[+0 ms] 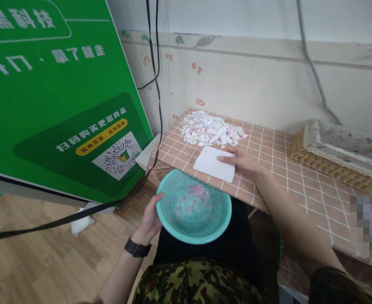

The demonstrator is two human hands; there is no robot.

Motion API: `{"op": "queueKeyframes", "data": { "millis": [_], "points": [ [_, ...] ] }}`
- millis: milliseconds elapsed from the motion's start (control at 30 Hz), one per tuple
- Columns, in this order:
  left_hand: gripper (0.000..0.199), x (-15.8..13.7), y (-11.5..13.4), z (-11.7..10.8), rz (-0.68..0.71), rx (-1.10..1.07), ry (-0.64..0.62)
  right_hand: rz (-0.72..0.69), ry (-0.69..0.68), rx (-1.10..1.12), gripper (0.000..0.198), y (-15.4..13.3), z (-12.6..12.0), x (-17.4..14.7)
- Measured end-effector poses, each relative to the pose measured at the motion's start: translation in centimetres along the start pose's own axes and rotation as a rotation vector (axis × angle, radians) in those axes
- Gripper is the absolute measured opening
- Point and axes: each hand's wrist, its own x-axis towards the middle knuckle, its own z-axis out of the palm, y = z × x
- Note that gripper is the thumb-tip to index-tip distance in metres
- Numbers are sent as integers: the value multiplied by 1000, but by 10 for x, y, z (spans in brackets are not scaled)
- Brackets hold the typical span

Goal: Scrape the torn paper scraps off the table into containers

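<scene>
My left hand (151, 215) grips the left rim of a turquoise plastic colander (165, 226), thumb on top of the rim. It is held at the table's front edge, over my lap. Pinkish and white bits (194, 200) show in its bottom; whether they lie inside or show through the mesh is hard to tell. Between thumb and fingers, my right hand (239, 160) pinches a white card (213, 164) low over the tabletop. Just beyond the card lies a heap of torn paper scraps (211, 130), mostly white with some pink.
The table has a brown checked cloth (268, 156). A lined wicker basket (331, 164) stands at the right by the wall. On the left rises a green printed panel (62, 97), with a black strap (159, 109) hanging before it. Something white (82, 223) lies on the wooden floor.
</scene>
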Motion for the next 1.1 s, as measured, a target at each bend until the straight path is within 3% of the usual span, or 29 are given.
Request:
{"op": "queueKeyframes", "data": {
  "millis": [133,267,500,1100],
  "points": [
    [17,1,3,-1,10,2,23,-178,379,-56,45,8,-6,13],
    [17,3,4,-6,16,-7,14,-306,543,-276,49,10,-11,17],
    [16,4,4,-7,19,-34,21,-409,537,-580,40,1,-2,17],
    [19,8,4,-15,7,-46,15,-396,510,-685,40,-9,14,45]
  ]
}}
